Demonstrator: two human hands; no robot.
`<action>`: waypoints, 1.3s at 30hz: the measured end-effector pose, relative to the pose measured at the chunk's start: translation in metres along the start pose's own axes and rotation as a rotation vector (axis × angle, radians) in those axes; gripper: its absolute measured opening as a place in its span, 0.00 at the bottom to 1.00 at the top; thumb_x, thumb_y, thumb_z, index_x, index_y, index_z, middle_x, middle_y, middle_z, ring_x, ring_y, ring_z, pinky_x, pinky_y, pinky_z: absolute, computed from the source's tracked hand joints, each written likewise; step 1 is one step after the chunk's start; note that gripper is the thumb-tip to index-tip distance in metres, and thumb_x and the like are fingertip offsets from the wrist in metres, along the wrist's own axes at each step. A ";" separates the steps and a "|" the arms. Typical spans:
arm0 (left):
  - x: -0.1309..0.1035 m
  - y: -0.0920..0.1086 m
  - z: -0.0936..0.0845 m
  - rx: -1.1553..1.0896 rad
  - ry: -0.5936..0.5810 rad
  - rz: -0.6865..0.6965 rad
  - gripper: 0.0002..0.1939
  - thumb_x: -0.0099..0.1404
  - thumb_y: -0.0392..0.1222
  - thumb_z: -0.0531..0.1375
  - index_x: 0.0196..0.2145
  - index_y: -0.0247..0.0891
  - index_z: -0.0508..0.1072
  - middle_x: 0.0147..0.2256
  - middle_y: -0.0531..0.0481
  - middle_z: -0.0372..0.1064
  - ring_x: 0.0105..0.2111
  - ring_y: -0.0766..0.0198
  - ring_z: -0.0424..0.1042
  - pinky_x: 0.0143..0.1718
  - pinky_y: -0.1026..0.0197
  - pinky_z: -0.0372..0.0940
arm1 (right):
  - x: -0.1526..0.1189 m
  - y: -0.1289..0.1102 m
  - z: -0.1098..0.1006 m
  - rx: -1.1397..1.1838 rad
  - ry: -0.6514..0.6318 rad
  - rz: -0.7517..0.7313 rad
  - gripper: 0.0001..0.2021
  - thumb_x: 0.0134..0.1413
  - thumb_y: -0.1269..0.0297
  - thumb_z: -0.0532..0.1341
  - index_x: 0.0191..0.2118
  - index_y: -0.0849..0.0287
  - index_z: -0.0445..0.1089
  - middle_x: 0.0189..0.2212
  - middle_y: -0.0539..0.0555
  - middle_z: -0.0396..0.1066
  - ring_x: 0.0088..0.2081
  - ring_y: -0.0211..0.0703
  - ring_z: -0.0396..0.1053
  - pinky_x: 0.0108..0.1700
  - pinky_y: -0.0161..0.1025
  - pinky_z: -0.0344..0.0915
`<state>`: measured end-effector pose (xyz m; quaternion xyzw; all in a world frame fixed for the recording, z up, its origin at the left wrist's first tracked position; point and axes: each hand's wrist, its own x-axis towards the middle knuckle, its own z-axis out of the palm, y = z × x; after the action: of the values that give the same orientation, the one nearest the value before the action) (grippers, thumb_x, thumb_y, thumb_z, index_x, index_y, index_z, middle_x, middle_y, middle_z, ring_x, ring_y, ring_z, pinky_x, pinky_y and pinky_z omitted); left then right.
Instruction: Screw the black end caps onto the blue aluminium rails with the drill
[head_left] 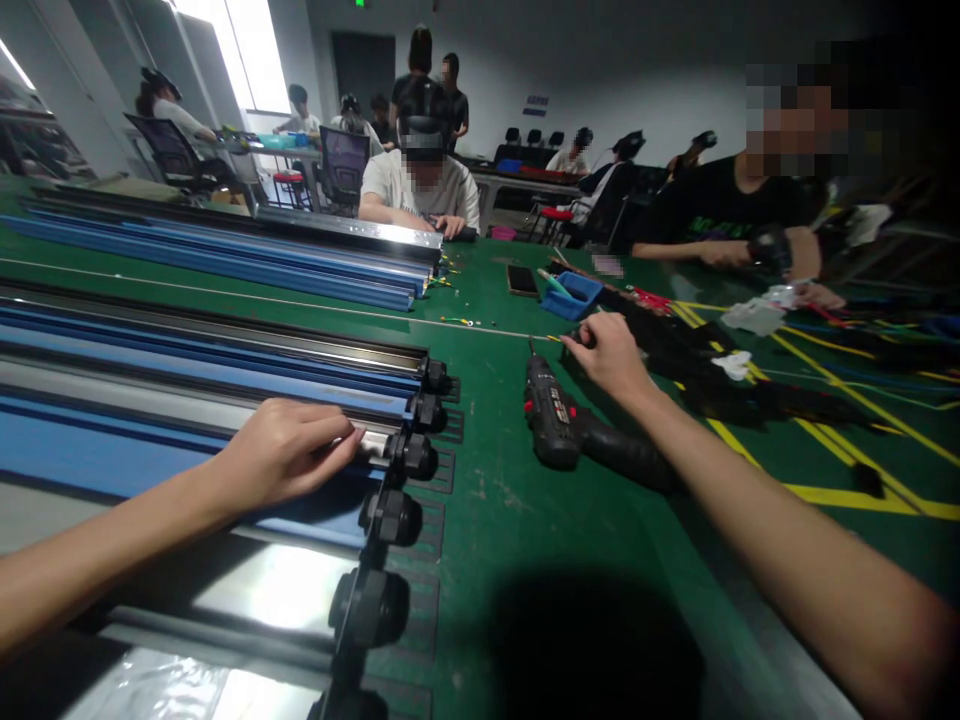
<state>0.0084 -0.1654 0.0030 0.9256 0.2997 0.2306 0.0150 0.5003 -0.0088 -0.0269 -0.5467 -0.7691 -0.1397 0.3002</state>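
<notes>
My left hand [289,452] rests over the blue and silver metal profiles [150,345] on the left. Its fingers are pinched together beside a black cable gland [415,456] at a profile's end; what lies between them is hidden. Further right, my right hand [611,355] is closed around the end of a dark cable [571,338], and yellow wire tips [553,338] poke out from it to the left. A black cordless drill [555,415] lies just below that hand, its bit pointing away from me.
More profiles [285,250] lie across the green table [480,560]. A phone [522,280] and a blue tray [571,296] stand further back. Dark cables [780,395] spread over yellow lines at right. One person [420,185] sits opposite, another [727,215] at right.
</notes>
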 end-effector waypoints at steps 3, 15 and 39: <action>0.000 0.001 0.001 -0.040 -0.006 -0.030 0.11 0.72 0.35 0.56 0.30 0.36 0.69 0.24 0.54 0.61 0.23 0.70 0.59 0.28 0.63 0.53 | -0.006 -0.002 0.000 0.009 0.022 0.036 0.18 0.58 0.56 0.65 0.29 0.51 0.52 0.29 0.54 0.64 0.38 0.52 0.62 0.43 0.48 0.62; -0.002 -0.001 0.002 -0.051 0.025 -0.079 0.14 0.73 0.36 0.57 0.27 0.37 0.64 0.23 0.57 0.55 0.22 0.71 0.55 0.28 0.62 0.50 | -0.006 -0.006 0.003 0.166 0.153 0.257 0.14 0.55 0.54 0.66 0.44 0.53 0.69 0.39 0.57 0.77 0.43 0.54 0.76 0.48 0.48 0.70; -0.002 -0.003 0.003 -0.078 0.016 -0.113 0.15 0.72 0.37 0.57 0.26 0.37 0.63 0.23 0.57 0.54 0.22 0.71 0.55 0.28 0.62 0.50 | -0.010 0.017 0.000 0.210 0.217 0.653 0.24 0.48 0.42 0.67 0.43 0.57 0.72 0.43 0.63 0.77 0.43 0.57 0.72 0.49 0.53 0.67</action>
<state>0.0067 -0.1633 -0.0013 0.9041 0.3423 0.2481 0.0615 0.5183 -0.0103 -0.0349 -0.7117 -0.5276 -0.0139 0.4637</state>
